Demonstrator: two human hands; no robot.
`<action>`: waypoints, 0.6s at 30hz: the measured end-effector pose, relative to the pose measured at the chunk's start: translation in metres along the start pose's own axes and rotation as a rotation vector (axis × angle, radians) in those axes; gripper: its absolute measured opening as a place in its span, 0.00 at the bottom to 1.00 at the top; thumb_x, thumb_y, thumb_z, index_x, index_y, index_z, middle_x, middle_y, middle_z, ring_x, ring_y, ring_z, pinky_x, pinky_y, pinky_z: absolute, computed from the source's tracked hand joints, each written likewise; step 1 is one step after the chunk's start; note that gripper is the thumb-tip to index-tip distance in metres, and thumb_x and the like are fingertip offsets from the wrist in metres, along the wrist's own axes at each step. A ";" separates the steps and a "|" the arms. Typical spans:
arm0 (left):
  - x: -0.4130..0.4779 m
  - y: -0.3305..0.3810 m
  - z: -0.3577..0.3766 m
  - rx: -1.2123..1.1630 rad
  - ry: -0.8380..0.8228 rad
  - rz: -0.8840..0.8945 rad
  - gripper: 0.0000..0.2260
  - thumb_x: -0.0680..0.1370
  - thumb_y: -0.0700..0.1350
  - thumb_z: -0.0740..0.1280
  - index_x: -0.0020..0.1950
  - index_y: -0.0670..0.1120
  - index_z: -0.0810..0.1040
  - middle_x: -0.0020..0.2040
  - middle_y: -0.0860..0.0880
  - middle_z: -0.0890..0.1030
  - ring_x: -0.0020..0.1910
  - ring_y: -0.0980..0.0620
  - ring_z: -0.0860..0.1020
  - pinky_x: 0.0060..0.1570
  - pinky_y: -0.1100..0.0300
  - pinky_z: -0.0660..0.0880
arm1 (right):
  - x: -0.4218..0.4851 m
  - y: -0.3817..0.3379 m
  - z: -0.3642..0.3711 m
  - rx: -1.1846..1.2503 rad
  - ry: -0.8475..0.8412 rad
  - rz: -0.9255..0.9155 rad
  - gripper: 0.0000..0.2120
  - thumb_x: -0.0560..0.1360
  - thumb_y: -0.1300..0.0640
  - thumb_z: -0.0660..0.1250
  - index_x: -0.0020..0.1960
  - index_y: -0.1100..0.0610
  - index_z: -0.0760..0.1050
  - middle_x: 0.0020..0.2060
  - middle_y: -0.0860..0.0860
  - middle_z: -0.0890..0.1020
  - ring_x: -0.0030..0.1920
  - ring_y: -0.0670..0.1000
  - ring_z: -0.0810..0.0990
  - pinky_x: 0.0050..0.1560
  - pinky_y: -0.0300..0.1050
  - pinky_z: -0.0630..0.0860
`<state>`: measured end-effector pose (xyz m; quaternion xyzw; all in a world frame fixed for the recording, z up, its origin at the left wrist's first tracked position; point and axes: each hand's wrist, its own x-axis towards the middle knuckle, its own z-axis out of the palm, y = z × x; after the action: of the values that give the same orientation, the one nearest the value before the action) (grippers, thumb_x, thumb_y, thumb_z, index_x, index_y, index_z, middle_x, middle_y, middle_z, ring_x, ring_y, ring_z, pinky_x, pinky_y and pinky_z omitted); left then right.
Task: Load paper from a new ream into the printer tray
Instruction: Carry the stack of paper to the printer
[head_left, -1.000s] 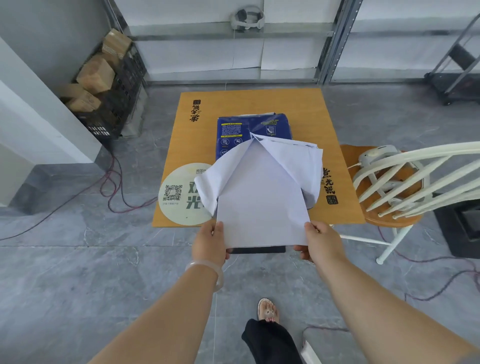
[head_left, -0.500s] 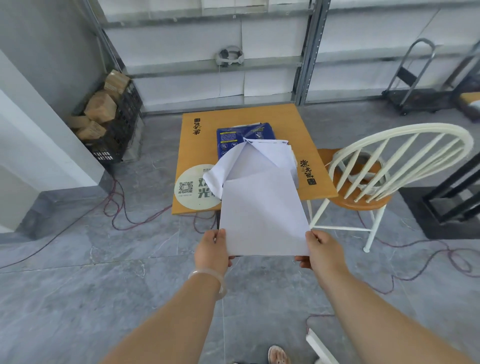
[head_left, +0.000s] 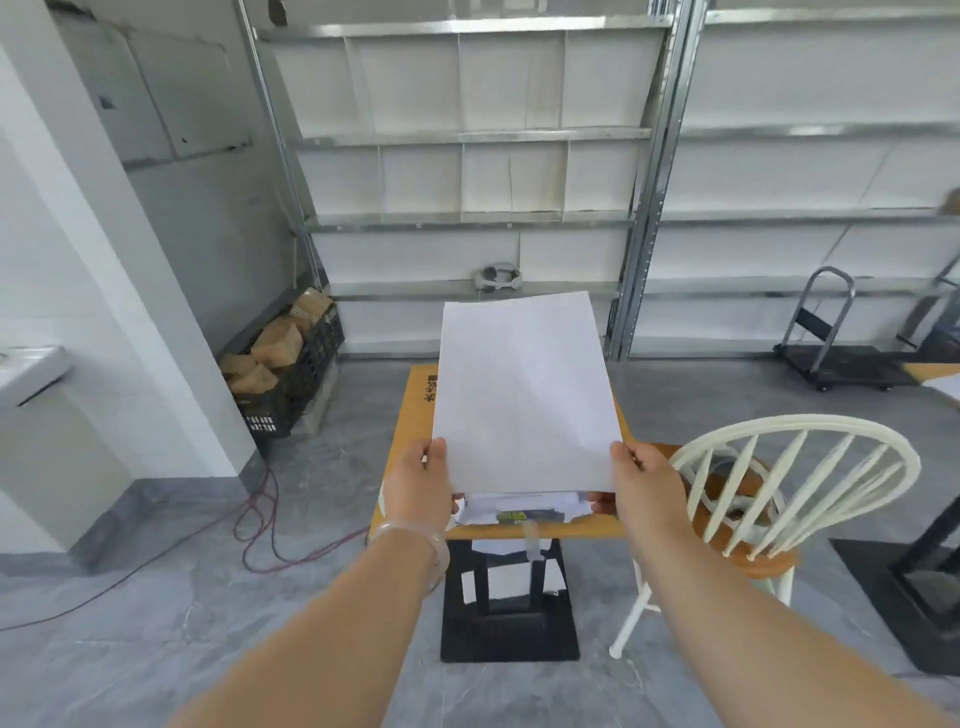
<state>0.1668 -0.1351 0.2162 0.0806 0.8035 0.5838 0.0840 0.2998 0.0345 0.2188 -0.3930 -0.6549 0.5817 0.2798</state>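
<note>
A stack of white paper (head_left: 524, 395) is held up in front of me, tilted nearly upright, hiding most of the wooden table (head_left: 410, 410). My left hand (head_left: 418, 480) grips its lower left corner and my right hand (head_left: 641, 483) grips its lower right corner. Under the stack's lower edge a strip of the opened ream wrapper (head_left: 519, 512) shows on the table. No printer or printer tray is in view.
A white spindle-back chair (head_left: 769, 493) stands right of the table. Red and grey cables (head_left: 254, 525) trail over the floor at left. A black crate of cardboard boxes (head_left: 288, 374) leans by the wall. A hand trolley (head_left: 826, 338) is parked far right, before metal shelving.
Both hands lifted the paper clear of the wrapper and raised it upright. The view rose and drew back from the table, which now looks farther away.
</note>
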 end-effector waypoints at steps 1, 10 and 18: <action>0.004 0.012 -0.003 -0.007 0.019 0.027 0.11 0.80 0.51 0.55 0.50 0.47 0.74 0.35 0.49 0.77 0.25 0.52 0.74 0.21 0.64 0.68 | 0.004 -0.014 0.001 0.016 -0.010 -0.027 0.08 0.78 0.51 0.56 0.47 0.47 0.73 0.26 0.50 0.83 0.22 0.50 0.81 0.29 0.46 0.80; 0.031 0.092 -0.032 -0.174 0.164 0.181 0.11 0.80 0.52 0.57 0.47 0.49 0.75 0.37 0.48 0.79 0.29 0.49 0.75 0.27 0.57 0.75 | 0.031 -0.106 0.016 0.154 -0.056 -0.229 0.09 0.76 0.53 0.58 0.42 0.47 0.76 0.24 0.45 0.82 0.21 0.51 0.79 0.28 0.46 0.80; 0.034 0.089 -0.061 -0.217 0.252 0.209 0.12 0.80 0.52 0.56 0.46 0.49 0.76 0.34 0.51 0.75 0.25 0.54 0.71 0.21 0.65 0.69 | 0.037 -0.117 0.049 0.188 -0.140 -0.290 0.08 0.77 0.54 0.59 0.49 0.50 0.77 0.27 0.46 0.82 0.21 0.49 0.79 0.37 0.56 0.81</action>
<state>0.1228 -0.1570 0.3178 0.0805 0.7271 0.6782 -0.0700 0.2173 0.0377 0.3220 -0.2251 -0.6653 0.6199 0.3499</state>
